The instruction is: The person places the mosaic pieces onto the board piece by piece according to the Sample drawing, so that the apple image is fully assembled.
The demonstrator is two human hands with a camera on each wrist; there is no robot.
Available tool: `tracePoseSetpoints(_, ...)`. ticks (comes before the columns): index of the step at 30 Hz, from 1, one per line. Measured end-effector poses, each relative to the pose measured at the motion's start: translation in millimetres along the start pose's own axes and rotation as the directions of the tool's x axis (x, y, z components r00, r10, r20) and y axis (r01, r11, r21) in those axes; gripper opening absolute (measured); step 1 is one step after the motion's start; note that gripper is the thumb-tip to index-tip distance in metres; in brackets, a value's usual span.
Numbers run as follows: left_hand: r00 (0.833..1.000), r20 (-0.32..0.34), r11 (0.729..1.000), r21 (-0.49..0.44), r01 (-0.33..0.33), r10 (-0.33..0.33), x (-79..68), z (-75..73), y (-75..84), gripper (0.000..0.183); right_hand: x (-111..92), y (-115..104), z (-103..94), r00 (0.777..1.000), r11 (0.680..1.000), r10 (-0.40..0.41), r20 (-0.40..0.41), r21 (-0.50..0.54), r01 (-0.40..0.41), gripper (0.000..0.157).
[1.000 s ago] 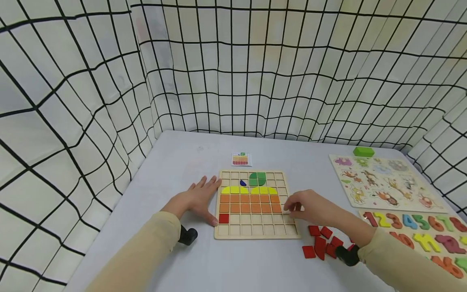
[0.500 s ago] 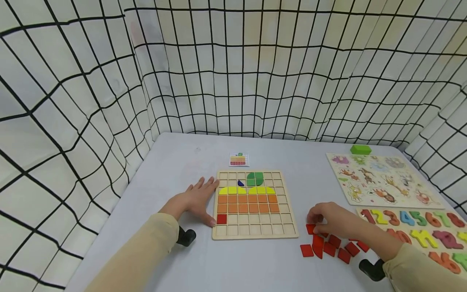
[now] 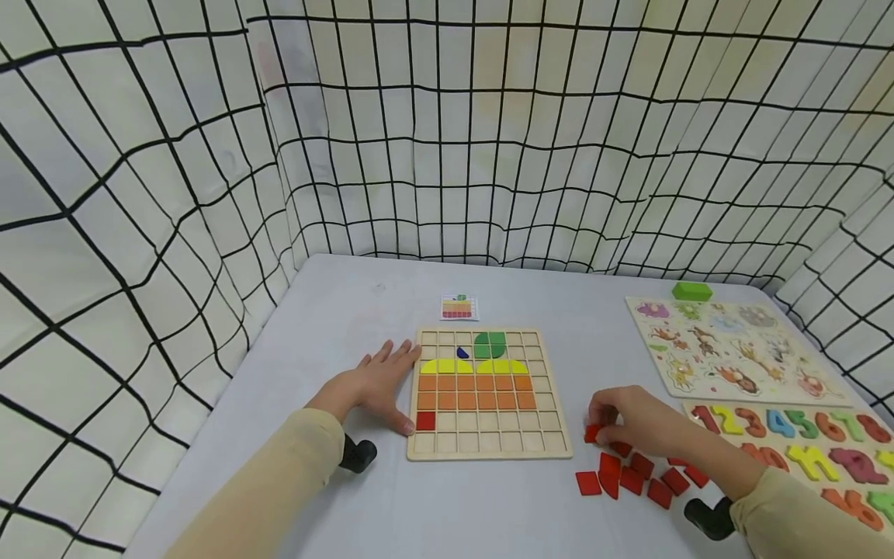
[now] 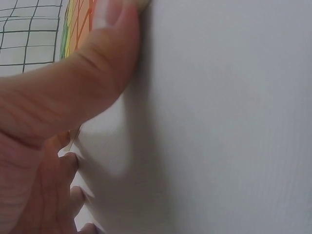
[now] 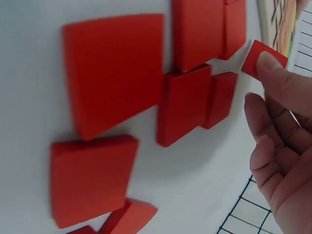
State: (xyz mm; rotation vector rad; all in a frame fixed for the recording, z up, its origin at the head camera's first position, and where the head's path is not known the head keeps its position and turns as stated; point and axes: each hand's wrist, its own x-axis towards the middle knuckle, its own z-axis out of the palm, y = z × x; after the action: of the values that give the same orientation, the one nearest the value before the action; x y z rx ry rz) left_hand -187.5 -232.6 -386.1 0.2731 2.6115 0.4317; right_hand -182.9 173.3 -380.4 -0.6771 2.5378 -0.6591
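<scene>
A wooden grid board (image 3: 489, 442) holds green, blue, yellow and orange pieces, plus one red square at the left of a lower row. My left hand (image 3: 377, 386) lies spread at its left edge, thumb (image 4: 117, 44) and fingers touching the rim. Right of the board, my right hand (image 3: 637, 419) pinches a red square tile (image 5: 252, 61) between thumb and fingers. Several more red tiles (image 3: 632, 480) lie flat on the table beside and below that hand. One red piece (image 3: 609, 473) among them has a curved side.
A small picture card (image 3: 459, 307) lies behind the board. At the right are an animal puzzle board (image 3: 733, 349), a number puzzle (image 3: 789, 435) and a green block (image 3: 692, 291). Black-lined netting (image 3: 447, 140) stands around the white table (image 3: 349, 310).
My right hand has moved from the board's right edge to the red tiles at the right and now pinches one. My left hand has stayed at the board.
</scene>
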Motion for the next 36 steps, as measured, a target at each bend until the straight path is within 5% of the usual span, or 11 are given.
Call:
tracePoseSetpoints(9,1.000,0.008,1.000,-0.003,0.001,-0.001,-0.8,-1.3,1.4,0.128,33.4,-29.7,12.4,0.986,0.990,-0.116,-0.119,0.066,0.124,0.010)
tracePoseSetpoints(22,1.000,0.004,1.000,-0.011,0.007,-0.007,-0.8,2.3,1.5,0.127,92.1,-117.7,52.9,0.982,0.979,-0.165,-0.087,0.109,0.174,0.005)
tracePoseSetpoints(36,1.000,0.003,1.000,-0.014,0.011,-0.010,0.9,1.0,-1.4,0.127,103.9,-139.9,63.6,0.978,0.981,-0.194,-0.079,0.009,0.195,0.004)
